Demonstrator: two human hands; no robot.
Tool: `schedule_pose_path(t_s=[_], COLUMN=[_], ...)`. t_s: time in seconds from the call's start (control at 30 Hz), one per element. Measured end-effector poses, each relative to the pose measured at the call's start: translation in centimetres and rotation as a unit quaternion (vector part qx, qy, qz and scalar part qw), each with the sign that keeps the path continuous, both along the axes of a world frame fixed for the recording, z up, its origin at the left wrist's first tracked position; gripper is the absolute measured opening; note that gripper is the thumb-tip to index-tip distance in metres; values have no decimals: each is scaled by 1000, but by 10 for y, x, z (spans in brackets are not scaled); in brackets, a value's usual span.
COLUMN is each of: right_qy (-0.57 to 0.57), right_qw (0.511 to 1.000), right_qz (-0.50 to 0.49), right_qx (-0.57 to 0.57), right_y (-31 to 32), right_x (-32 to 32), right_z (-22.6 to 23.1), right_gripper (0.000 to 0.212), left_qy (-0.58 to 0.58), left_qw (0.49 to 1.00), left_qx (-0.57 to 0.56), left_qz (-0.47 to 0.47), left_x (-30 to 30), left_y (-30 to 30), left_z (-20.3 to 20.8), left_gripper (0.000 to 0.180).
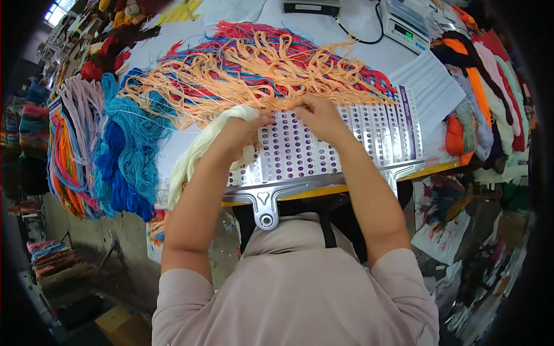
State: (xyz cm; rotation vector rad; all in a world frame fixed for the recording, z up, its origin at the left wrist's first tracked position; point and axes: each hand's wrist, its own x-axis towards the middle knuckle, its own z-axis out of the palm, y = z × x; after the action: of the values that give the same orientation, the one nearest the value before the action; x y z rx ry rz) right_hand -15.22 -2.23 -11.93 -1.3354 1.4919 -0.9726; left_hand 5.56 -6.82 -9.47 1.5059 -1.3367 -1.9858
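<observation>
A white card with rows of purple-ringed holes (309,155) lies at the table's front edge. Strands of peach-orange yarn (271,63) fan away from its far edge, over red and blue yarn (248,29). My left hand (241,135) is closed around a cream yarn skein (202,147), which hangs down beside the forearm; its fingertips reach the card's far edge. On the right of it, my right hand (323,121) pinches peach yarn at the same edge. The strand ends between the fingertips are too small to make out.
Wide metal clips (266,199) hold the card's near side. Blue yarn hanks (130,150) and multicoloured hanks (69,150) hang at the left. A digital scale (405,29) stands at the back right, with a paper sheet (430,92) nearer. More hanks (482,86) lie at the far right.
</observation>
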Motion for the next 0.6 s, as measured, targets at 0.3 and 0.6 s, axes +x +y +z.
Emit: schedule_pose_path(t_s=[0.3,0.6], right_qy=[-11,-5], right_qw=[999,997], right_qz=[-22,-19], right_qx=[-22,-79], right_y=[-10,-13], right_x=[8,6], right_z=[-37,-44], right_gripper=[25,21], left_qy=[-139,-72], left_qw=[979,991], left_qx=[-131,-97], left_qz=[-75,-54], left_x=[-30,-31], left_y=[-1,-14], left_z=[-3,-17], left_gripper=[30,14])
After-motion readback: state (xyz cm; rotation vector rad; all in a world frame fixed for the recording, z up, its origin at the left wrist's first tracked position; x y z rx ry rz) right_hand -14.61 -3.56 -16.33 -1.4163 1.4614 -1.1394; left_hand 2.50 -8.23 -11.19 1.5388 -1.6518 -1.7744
